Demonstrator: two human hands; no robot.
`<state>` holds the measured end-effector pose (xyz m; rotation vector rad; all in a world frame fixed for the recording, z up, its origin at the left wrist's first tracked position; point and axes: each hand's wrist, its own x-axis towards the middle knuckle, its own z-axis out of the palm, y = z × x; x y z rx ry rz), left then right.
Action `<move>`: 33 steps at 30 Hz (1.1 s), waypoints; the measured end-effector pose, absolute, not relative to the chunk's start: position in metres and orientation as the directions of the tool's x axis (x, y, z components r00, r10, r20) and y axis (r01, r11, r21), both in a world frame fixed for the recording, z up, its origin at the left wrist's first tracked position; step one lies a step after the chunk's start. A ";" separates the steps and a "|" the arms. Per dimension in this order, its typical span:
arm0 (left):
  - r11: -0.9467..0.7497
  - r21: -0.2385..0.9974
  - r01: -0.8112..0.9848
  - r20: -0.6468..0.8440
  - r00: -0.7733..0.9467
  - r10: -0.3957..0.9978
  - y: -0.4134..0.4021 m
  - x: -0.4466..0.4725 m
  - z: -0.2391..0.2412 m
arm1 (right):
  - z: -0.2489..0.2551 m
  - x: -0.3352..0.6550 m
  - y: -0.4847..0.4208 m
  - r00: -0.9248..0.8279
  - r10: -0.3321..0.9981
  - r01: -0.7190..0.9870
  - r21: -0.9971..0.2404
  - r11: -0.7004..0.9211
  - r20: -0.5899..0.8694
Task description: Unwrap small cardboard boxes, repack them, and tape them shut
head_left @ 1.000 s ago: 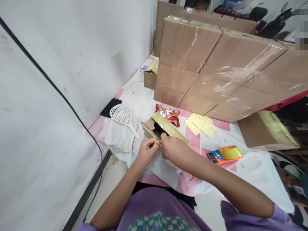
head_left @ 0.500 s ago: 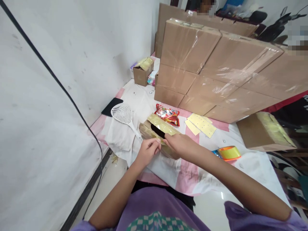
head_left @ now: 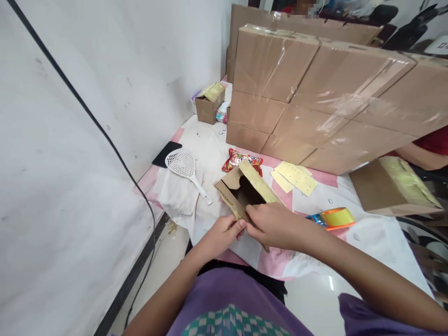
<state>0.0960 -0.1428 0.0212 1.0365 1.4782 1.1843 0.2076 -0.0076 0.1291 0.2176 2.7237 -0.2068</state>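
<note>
A small cardboard box (head_left: 234, 179) with yellow tape along its edges is tilted near the table's front, its top flaps parted and its dark inside showing. My left hand (head_left: 226, 233) pinches the box's near edge. Beside it, my right hand (head_left: 268, 224) grips the same edge, fingers partly inside the opening. Just behind the box lies a red food packet (head_left: 238, 158), partly covered by the raised flap. A white slotted skimmer (head_left: 182, 164) rests to the left, its handle pointing toward the box.
Stacked, clear-taped cartons (head_left: 315, 93) form a wall across the back. Yellow cards (head_left: 296, 178) and a tape dispenser (head_left: 332, 218) lie at right, near another carton (head_left: 381, 191). A black flat object (head_left: 164, 155) and a small box (head_left: 207, 108) sit at left. Another person's arm (head_left: 420, 154) shows at right.
The box's top has opened wider, with its flaps lifted apart and the box turned. The skimmer's handle end now shows clear of the box. A person's arm has appeared at right.
</note>
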 end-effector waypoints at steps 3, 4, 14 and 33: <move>0.104 0.983 0.152 -0.076 -0.179 0.981 -0.140 0.104 0.018 | 0.129 0.216 -0.016 -0.895 0.183 0.206 -0.014 0.978 -0.406; 0.068 0.982 0.173 -0.035 -0.190 0.981 -0.137 0.106 0.017 | 0.128 0.217 -0.019 -0.889 0.196 0.208 0.016 0.978 -0.413; -0.020 0.946 0.322 0.135 -0.338 0.932 -0.116 0.101 0.015 | 0.120 0.217 0.005 -0.885 0.183 0.168 0.072 0.983 -0.429; -0.108 0.976 0.191 0.153 -0.242 0.958 -0.123 0.093 0.020 | 0.142 0.222 0.008 -0.880 0.252 0.251 0.057 0.966 -0.403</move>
